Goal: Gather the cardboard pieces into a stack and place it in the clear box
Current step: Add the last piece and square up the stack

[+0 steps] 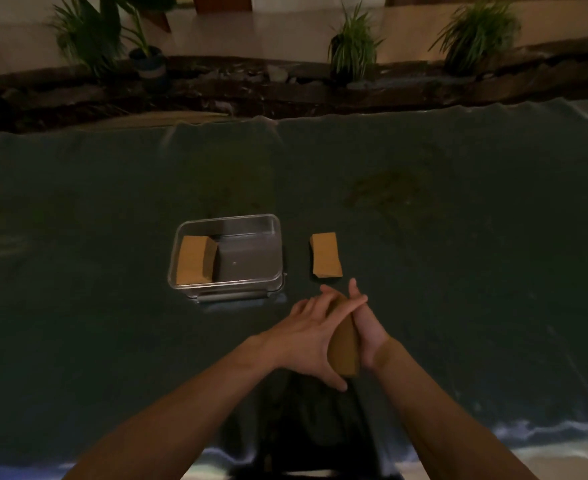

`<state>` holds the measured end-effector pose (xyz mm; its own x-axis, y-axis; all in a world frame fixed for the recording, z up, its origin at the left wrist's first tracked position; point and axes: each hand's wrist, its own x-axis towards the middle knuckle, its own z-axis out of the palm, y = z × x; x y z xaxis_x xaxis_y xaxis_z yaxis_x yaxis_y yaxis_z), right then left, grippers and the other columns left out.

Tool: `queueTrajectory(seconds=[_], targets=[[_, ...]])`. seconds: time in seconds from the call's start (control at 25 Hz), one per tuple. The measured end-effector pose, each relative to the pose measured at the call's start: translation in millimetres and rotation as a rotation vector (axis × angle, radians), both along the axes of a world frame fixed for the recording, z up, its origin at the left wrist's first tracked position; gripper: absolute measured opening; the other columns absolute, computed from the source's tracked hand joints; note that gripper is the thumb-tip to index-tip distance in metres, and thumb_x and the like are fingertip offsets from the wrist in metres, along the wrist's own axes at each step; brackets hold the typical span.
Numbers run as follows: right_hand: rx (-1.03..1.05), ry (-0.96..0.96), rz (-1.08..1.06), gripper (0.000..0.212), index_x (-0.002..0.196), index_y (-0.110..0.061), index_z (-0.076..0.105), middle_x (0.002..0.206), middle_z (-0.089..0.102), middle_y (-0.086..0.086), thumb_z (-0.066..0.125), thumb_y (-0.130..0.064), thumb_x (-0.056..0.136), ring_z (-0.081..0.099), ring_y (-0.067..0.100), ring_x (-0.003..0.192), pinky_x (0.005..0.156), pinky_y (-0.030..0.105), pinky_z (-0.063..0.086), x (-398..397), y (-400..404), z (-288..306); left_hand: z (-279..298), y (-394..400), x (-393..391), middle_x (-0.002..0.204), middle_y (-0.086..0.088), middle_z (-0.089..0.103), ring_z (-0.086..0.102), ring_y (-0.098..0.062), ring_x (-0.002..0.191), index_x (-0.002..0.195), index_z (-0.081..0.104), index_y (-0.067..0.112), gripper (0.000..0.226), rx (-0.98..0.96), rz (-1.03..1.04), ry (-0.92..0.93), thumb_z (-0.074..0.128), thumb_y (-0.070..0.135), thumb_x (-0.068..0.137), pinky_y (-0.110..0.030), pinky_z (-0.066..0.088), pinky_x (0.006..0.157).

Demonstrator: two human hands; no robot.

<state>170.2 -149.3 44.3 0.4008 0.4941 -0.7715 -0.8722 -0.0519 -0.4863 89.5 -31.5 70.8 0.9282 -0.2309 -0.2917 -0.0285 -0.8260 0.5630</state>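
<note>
A stack of brown cardboard pieces stands on edge between my two hands, near the table's front. My left hand presses its left face with fingers spread, and my right hand presses the right face. A clear box sits ahead and to the left, with one cardboard stack leaning inside along its left wall. Another cardboard stack lies flat on the table just right of the box, beyond my fingertips.
A dark green cloth covers the table. The box's metal latch faces me. Beyond the far edge runs a dark planter bed with potted plants. A dark shape sits below the table's near edge.
</note>
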Motion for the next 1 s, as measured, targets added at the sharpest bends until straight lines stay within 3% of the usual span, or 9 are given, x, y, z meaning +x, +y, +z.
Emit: queueTrajectory(seconds=[0.16, 0.28, 0.52, 0.72, 0.8, 0.92, 1.0], targets=[[-0.017, 0.010, 0.062, 0.073, 0.126, -0.024, 0.064, 0.125, 0.066, 0.017, 0.034, -0.077, 0.085, 0.060, 0.034, 0.116, 0.097, 0.048, 0.048, 44, -26, 0, 5, -33, 40, 0.151, 0.005, 0.011, 0.015, -0.025, 0.140, 0.148, -0.013, 0.055, 0.133, 0.048, 0.044, 0.008, 0.083, 0.057, 0.057, -0.055, 0.021, 0.116], [-0.032, 0.034, 0.098, 0.075, 0.109, -0.022, 0.072, 0.114, 0.071, 0.019, 0.037, -0.081, 0.080, 0.064, 0.035, 0.110, 0.088, 0.046, 0.051, 66, -39, 1, 6, -48, 60, 0.148, 0.012, 0.008, 0.015, -0.025, 0.141, 0.146, -0.016, 0.057, 0.132, 0.059, 0.063, 0.003, 0.082, 0.058, 0.058, -0.055, 0.018, 0.115], [-0.069, 0.063, 0.166, 0.078, 0.109, -0.018, 0.070, 0.095, 0.076, 0.019, 0.041, -0.083, 0.077, 0.065, 0.036, 0.101, 0.074, 0.043, 0.052, 88, -39, 2, 1, -48, 80, 0.151, 0.004, 0.010, 0.014, -0.028, 0.144, 0.147, -0.016, 0.057, 0.132, 0.089, 0.085, -0.007, 0.082, 0.059, 0.058, -0.058, 0.020, 0.115], [-0.055, 0.069, 0.140, 0.079, 0.115, -0.019, 0.068, 0.108, 0.072, 0.021, 0.042, -0.083, 0.077, 0.062, 0.037, 0.106, 0.079, 0.045, 0.050, 99, -26, 9, -1, -37, 92, 0.150, 0.008, 0.008, 0.012, -0.029, 0.145, 0.146, -0.017, 0.057, 0.134, 0.090, 0.078, -0.063, 0.081, 0.061, 0.056, -0.060, 0.024, 0.114], [-0.065, 0.073, 0.141, 0.077, 0.109, -0.021, 0.070, 0.094, 0.077, 0.018, 0.043, -0.084, 0.075, 0.063, 0.037, 0.103, 0.074, 0.045, 0.051, 103, -23, 10, -5, -29, 94, 0.153, 0.005, 0.007, 0.011, -0.032, 0.146, 0.148, -0.016, 0.054, 0.134, 0.120, 0.060, -0.087, 0.080, 0.064, 0.056, -0.061, 0.023, 0.115], [-0.111, 0.037, 0.156, 0.059, 0.085, -0.031, 0.066, 0.064, 0.076, 0.008, 0.037, -0.082, 0.080, 0.067, 0.029, 0.079, 0.059, 0.038, 0.048, 107, -21, 8, -10, -19, 97, 0.153, -0.002, 0.011, 0.016, -0.038, 0.144, 0.151, -0.012, 0.051, 0.131, 0.176, -0.012, -0.125, 0.077, 0.067, 0.057, -0.061, 0.022, 0.115], [-0.111, 0.010, 0.140, 0.056, 0.075, -0.035, 0.069, 0.061, 0.075, 0.004, 0.035, -0.080, 0.082, 0.069, 0.024, 0.070, 0.058, 0.036, 0.047, 106, -17, 7, -13, -15, 97, 0.153, -0.005, 0.014, 0.020, -0.037, 0.143, 0.152, -0.010, 0.051, 0.128, 0.185, -0.017, -0.133, 0.075, 0.068, 0.058, -0.061, 0.027, 0.113]])
